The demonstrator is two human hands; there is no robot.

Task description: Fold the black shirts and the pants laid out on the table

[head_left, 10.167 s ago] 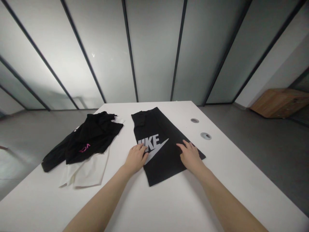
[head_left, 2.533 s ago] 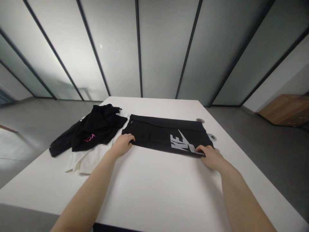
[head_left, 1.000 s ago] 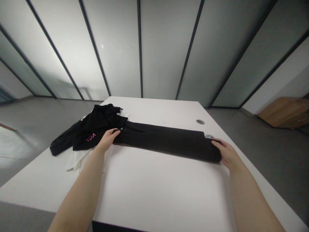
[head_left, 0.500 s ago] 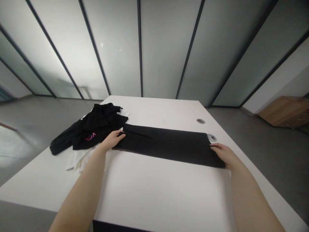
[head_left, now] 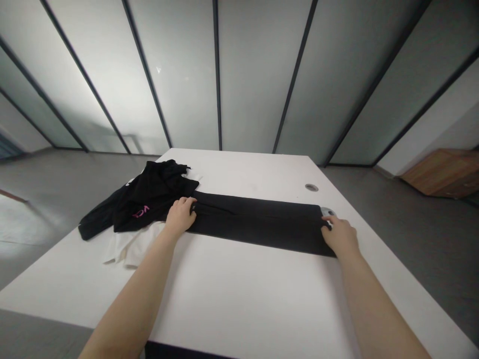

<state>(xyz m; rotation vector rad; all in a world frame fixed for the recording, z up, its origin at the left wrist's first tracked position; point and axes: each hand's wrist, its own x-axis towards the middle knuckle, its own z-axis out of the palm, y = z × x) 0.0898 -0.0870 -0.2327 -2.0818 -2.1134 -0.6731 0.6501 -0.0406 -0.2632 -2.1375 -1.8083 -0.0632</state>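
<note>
We have a black folded garment [head_left: 258, 223] lying flat across the white tabletop [head_left: 239, 294]. It forms a long, narrow band running left to right, with its left end just beside a heap of other clothes and its right end near the tabletop's right edge. Our left hand [head_left: 180, 215] rests at the left end, palm down, with the fingers curled over the cloth. Our right hand [head_left: 340, 237] rests at the right end, its fingers reaching over the top of the fold. Both grips are partly curled and touch the fabric, but we cannot tell whether either one pinches it or only presses on it.

To the left, a crumpled black garment with pink lettering [head_left: 149, 198] lies over a white garment [head_left: 127, 249]. A round metal grommet [head_left: 327, 211] is set in the tabletop just past our right fingertips, and a second grommet [head_left: 311, 187] sits farther back. Beyond the tabletop are a grey floor [head_left: 56, 184], frosted glass panels [head_left: 179, 75] in dark frames, and a wooden box [head_left: 443, 172] at the right.
</note>
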